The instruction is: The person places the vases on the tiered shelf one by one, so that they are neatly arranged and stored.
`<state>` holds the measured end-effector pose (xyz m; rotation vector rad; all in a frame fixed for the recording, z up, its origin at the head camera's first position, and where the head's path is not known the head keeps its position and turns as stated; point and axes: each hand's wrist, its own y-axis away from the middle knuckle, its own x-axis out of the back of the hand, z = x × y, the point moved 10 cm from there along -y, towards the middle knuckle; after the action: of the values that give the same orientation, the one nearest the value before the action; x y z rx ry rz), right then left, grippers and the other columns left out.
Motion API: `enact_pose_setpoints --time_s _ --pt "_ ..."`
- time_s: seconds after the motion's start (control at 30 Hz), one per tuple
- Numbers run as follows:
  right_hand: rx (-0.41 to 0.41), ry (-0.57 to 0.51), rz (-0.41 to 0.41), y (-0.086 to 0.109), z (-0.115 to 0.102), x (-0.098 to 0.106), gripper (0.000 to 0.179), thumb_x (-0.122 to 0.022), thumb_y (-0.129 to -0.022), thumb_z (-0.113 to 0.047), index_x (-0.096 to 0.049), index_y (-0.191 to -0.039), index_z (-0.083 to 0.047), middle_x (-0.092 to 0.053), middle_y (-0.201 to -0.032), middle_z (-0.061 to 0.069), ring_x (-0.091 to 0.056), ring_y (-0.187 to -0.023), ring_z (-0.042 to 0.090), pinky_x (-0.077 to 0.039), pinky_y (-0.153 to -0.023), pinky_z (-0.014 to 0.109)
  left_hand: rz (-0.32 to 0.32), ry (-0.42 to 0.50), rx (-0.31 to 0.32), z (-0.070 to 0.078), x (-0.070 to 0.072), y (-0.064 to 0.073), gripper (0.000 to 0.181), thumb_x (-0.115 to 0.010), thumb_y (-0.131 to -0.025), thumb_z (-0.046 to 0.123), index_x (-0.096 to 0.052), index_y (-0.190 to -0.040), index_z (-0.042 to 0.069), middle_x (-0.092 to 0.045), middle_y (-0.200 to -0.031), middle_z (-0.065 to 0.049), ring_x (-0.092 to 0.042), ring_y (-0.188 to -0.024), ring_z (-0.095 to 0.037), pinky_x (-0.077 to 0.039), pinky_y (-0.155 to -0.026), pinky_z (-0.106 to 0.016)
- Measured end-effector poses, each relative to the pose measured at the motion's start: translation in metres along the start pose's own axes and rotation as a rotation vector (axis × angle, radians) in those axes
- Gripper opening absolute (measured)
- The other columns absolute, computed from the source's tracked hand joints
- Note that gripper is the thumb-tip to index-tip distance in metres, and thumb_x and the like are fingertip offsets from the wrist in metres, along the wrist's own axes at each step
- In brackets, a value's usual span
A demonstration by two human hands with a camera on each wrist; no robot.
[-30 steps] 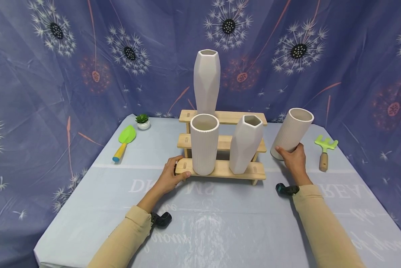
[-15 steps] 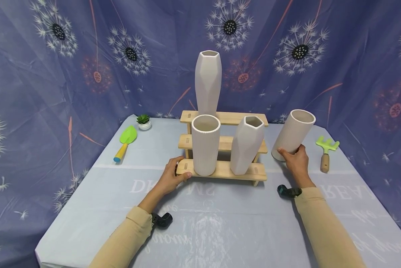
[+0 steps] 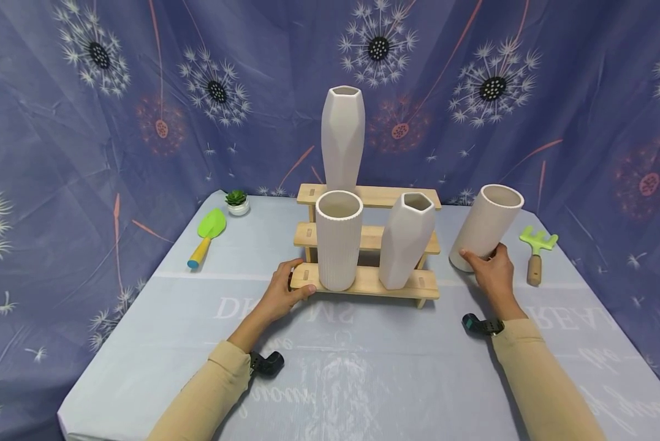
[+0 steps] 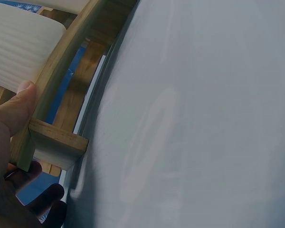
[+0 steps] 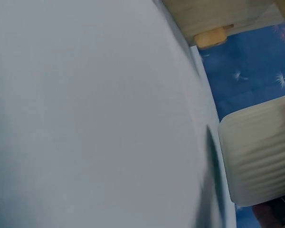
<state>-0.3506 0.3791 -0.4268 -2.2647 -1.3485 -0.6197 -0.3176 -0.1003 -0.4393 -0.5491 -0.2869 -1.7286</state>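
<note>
In the head view, my left hand (image 3: 282, 291) grips the left end of a three-step wooden stand's (image 3: 369, 280) lowest step. The left wrist view shows the thumb against that step (image 4: 52, 66), with fingers beneath. Right of the stand, my right hand (image 3: 492, 272) holds a white ribbed cylindrical vase (image 3: 483, 229) near its base. That vase leans to the right; I cannot tell whether its base touches the table. On the lowest step stand another ribbed vase (image 3: 339, 245) and a faceted white vase (image 3: 405, 242). A taller faceted vase (image 3: 343, 138) stands on the top step.
A green trowel with a yellow handle (image 3: 207, 236) and a small potted succulent (image 3: 237, 202) sit to the left. To the right lies a green hand rake (image 3: 536, 254). Behind the cloth-covered table (image 3: 363, 373) hangs a blue dandelion-print curtain (image 3: 274, 73).
My right hand has brought the held ribbed vase slightly toward me and to the right. My left hand has stayed on the stand, which has not moved.
</note>
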Motion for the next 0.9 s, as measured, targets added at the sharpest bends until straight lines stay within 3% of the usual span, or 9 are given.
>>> enact_pose_setpoints --time_s 0.4,0.53,0.77,0.9 --pt "0.063 0.003 0.004 0.013 -0.027 0.018 0.084 -0.069 -0.081 -0.048 -0.034 -0.139 0.002 -0.05 -0.134 0.027 -0.049 -0.12 0.038 -0.041 -0.094 0.049 0.005 -0.018 0.013 0.001 0.001 0.001 0.075 -0.07 -0.085 0.029 -0.031 -0.145 0.008 -0.038 -0.137 -0.016 -0.038 -0.114 -0.029 -0.039 -0.087 -0.034" --pt "0.085 0.009 0.002 0.018 -0.039 0.023 0.083 -0.069 -0.08 -0.049 -0.036 -0.137 0.001 -0.051 -0.132 0.026 -0.051 -0.119 0.036 -0.042 -0.087 0.041 0.01 -0.028 0.016 0.001 0.001 0.001 0.075 -0.071 -0.085 0.029 -0.032 -0.145 0.008 -0.038 -0.137 -0.016 -0.038 -0.113 -0.029 -0.037 -0.089 -0.035" --pt "0.091 -0.019 0.02 0.027 -0.058 0.036 0.079 -0.071 -0.079 -0.047 -0.04 -0.136 -0.003 -0.055 -0.13 0.021 -0.053 -0.115 0.032 -0.04 -0.074 0.018 -0.002 -0.009 0.003 0.001 0.0 0.0 0.075 -0.069 -0.086 0.029 -0.03 -0.146 0.007 -0.038 -0.136 -0.017 -0.038 -0.114 -0.03 -0.039 -0.086 -0.032" --pt "0.096 -0.022 0.017 0.031 -0.069 0.041 0.082 -0.071 -0.079 -0.047 -0.037 -0.139 -0.004 -0.053 -0.133 0.02 -0.053 -0.117 0.033 -0.044 -0.077 0.024 0.0 -0.016 0.005 0.001 0.0 0.0 0.075 -0.07 -0.086 0.029 -0.03 -0.146 0.008 -0.037 -0.138 -0.016 -0.037 -0.113 -0.029 -0.038 -0.086 -0.032"
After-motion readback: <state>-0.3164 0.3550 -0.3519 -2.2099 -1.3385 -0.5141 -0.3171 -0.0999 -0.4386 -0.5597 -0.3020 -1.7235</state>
